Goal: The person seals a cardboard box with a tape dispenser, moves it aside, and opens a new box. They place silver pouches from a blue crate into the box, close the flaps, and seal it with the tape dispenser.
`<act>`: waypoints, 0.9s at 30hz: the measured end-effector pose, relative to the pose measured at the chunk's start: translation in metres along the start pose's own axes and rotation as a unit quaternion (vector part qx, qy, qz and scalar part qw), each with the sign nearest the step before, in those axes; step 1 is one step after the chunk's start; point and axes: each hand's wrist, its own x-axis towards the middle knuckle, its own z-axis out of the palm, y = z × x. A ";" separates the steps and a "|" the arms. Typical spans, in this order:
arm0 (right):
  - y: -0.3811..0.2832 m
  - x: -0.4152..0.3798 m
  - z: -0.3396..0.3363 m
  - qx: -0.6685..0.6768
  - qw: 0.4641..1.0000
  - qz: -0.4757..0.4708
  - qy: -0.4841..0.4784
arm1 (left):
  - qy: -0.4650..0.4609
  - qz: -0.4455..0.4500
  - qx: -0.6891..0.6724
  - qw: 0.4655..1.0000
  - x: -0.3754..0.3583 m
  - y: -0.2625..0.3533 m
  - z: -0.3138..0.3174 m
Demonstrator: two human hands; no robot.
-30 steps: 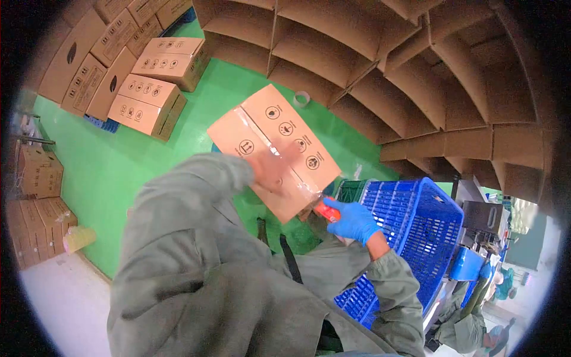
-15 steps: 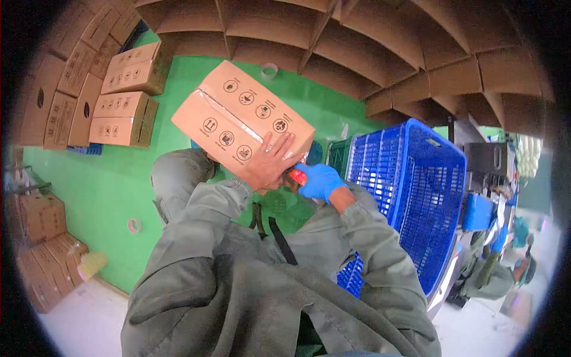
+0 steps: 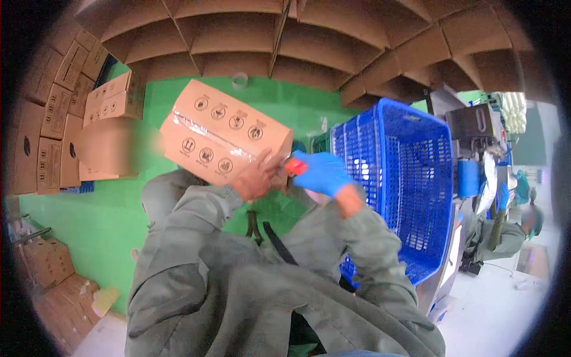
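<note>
A sealed cardboard box with printed handling symbols and a strip of clear tape along its top seam sits tilted before me. My bare left hand lies against its lower right edge, fingers stretched out and a little blurred. In the blue-gloved fingers of my right hand is a small red tool, held close to the box's right end. The glove covers most of the tool, and I cannot tell its kind.
Blue plastic crates stand to my right. Cardboard dividers span the far side. Stacked boxes line the left, more lower left. A tape roll lies on the green floor. Another person is at far right.
The view has shifted, so the box appears further left and lower. My left hand has slid from the box's top to its right edge. The right hand still grips the red tool.
</note>
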 end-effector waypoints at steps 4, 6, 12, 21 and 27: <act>0.054 -0.003 -0.115 -0.016 0.875 -0.094 0.475 | 0.194 -0.067 -0.233 0.951 -0.041 -0.072 -0.004; 0.045 0.009 -0.198 -0.077 0.833 0.033 0.546 | 0.138 -0.235 -0.252 0.928 -0.078 -0.137 -0.032; 0.117 0.168 -0.351 -0.169 0.837 -0.024 0.520 | 0.112 -0.588 -0.434 0.674 -0.205 -0.259 0.075; 0.133 0.235 0.012 0.431 0.745 -0.016 0.508 | 0.101 -0.192 -0.974 0.061 -0.185 -0.225 0.160; -0.011 0.180 0.179 0.927 0.374 0.034 -0.019 | 0.099 -0.343 -0.899 0.252 -0.199 -0.218 0.196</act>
